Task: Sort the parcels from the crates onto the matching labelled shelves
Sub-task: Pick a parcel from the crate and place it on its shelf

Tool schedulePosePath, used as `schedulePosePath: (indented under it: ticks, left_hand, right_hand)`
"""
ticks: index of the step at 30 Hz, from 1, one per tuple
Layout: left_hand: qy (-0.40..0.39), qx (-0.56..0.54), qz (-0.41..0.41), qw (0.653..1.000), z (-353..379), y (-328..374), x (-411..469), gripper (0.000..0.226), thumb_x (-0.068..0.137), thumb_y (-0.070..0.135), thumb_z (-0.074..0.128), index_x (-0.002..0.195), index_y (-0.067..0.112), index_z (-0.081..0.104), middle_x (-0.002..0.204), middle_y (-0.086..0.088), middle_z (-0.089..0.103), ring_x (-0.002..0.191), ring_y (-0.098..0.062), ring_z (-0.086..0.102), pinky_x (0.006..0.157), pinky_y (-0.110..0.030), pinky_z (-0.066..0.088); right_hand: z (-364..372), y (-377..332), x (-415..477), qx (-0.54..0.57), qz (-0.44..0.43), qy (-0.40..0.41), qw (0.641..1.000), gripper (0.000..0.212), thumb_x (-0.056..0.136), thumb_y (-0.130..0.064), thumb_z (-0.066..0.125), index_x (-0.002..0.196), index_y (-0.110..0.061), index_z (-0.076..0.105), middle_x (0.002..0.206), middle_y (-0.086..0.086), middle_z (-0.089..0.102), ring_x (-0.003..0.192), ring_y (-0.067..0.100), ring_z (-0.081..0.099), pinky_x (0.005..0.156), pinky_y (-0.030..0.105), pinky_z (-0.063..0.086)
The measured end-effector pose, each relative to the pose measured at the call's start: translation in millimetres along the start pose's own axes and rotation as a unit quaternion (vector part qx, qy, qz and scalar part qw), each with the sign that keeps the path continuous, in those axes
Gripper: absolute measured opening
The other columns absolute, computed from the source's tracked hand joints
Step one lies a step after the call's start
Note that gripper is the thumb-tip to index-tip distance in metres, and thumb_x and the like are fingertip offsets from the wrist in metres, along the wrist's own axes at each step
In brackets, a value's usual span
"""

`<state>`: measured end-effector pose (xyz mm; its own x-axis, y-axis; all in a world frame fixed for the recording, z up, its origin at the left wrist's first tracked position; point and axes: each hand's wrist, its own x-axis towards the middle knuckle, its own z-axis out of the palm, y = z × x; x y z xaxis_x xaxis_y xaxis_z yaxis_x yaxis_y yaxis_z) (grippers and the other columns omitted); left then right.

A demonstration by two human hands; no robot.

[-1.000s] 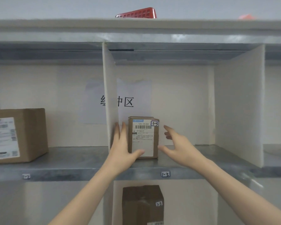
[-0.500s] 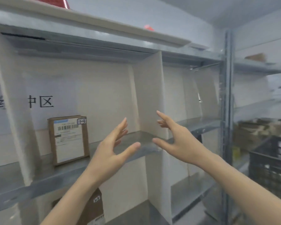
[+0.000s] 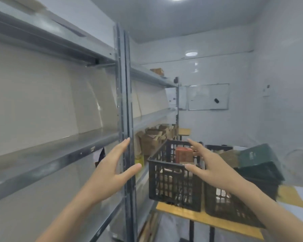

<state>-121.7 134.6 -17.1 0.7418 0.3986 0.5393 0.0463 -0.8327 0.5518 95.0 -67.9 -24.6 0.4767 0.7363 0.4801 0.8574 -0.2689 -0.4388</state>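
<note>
Both empty: left hand [image 3: 110,173], right hand [image 3: 212,166] before crate [image 3: 166,164]; whiteboard [image 3: 208,96] writing blurred.

Both the left hand [image 3: 112,169] and the right hand [image 3: 209,165] are raised with fingers extended and hold nothing, in front of a grey metal shelf [image 3: 47,155] and a black crate [image 3: 171,182] of parcels on a wooden table [image 3: 215,219].

Shelves [image 3: 51,154] on our left, post [image 3: 125,95] right of them, table [image 3: 182,213] to our right, left crate [image 3: 164,180] and right crate [image 3: 222,206] side by side on it, parcel [image 3: 183,153] in the left crate, boxes [image 3: 152,142] behind, whiteboard [image 3: 208,96] on the far wall.
</note>
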Motion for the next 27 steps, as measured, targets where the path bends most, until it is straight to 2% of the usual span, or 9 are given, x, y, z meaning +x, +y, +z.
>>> schedulePosePath:
  ticks: [5, 8, 11, 14, 18, 27]
  left_hand:
    - [-0.08, 0.061, 0.021, 0.995, 72.2, -22.8, 97.6, 0.083, 0.082, 0.061, 0.054, 0.153, 0.034, 0.022, 0.155, 0.017, 0.029, 0.137, 0.003, 0.031, 0.112, -0.02, 0.025]
    - [-0.158, 0.118, 0.028, 0.98, 107.5, -39.2, 150.8, 0.088, 0.079, 0.072, 0.043, 0.155, 0.037, 0.014, 0.161, 0.015, 0.017, 0.144, -0.004, 0.024, 0.118, -0.029, 0.024]
    - [-0.21, 0.218, 0.047, 0.952, 142.6, -58.5, 200.0, 0.083, 0.089, 0.067, 0.04, 0.156, 0.036, 0.003, 0.164, 0.01, 0.0, 0.15, -0.012, 0.013, 0.122, -0.035, 0.018]
    - [-0.224, 0.3, 0.082, 0.924, 173.8, -83.9, 248.9, 0.081, 0.091, 0.069, 0.031, 0.155, 0.034, -0.004, 0.164, 0.005, -0.01, 0.151, -0.015, -0.001, 0.123, -0.035, 0.007]
    - [-0.237, 0.323, 0.105, 0.91, 215.9, -133.1, 311.9, 0.082, 0.088, 0.073, 0.021, 0.155, 0.034, -0.003, 0.164, 0.003, -0.011, 0.151, -0.015, -0.006, 0.124, -0.037, 0.002]
    - [-0.279, 0.331, 0.116, 0.894, 305.7, -229.5, 429.5, 0.075, 0.097, 0.065, 0.028, 0.156, 0.032, -0.004, 0.164, -0.001, -0.009, 0.151, -0.017, -0.007, 0.121, -0.038, -0.001]
  right_hand:
    - [-16.3, 91.7, 40.4, -0.063, 0.063, -0.013, 0.996, 0.076, 0.09, -0.047, 0.059, 0.151, -0.035, 0.016, 0.151, -0.01, 0.037, 0.134, 0.008, 0.04, 0.107, 0.028, 0.036]
    - [-20.2, 128.8, 66.2, -0.101, 0.072, -0.033, 0.992, 0.072, 0.092, -0.045, 0.058, 0.151, -0.033, 0.018, 0.153, -0.011, 0.034, 0.137, 0.008, 0.037, 0.111, 0.03, 0.033]
    - [-17.5, 159.4, 95.8, -0.15, 0.076, -0.05, 0.985, 0.07, 0.093, -0.045, 0.055, 0.152, -0.034, 0.018, 0.155, -0.009, 0.032, 0.139, 0.01, 0.033, 0.113, 0.032, 0.032]
    - [-6.7, 186.6, 129.8, -0.199, 0.084, -0.068, 0.974, 0.07, 0.094, -0.046, 0.053, 0.152, -0.034, 0.017, 0.154, -0.006, 0.032, 0.14, 0.013, 0.032, 0.114, 0.035, 0.031]
    - [21.3, 226.5, 179.9, -0.237, 0.103, -0.071, 0.963, 0.07, 0.093, -0.046, 0.054, 0.151, -0.035, 0.017, 0.154, -0.005, 0.032, 0.14, 0.016, 0.032, 0.115, 0.038, 0.03]
    - [75.0, 308.1, 273.8, -0.28, 0.173, -0.109, 0.938, 0.07, 0.095, -0.05, 0.048, 0.152, -0.036, 0.011, 0.159, -0.004, 0.019, 0.144, 0.015, 0.022, 0.117, 0.034, 0.02]
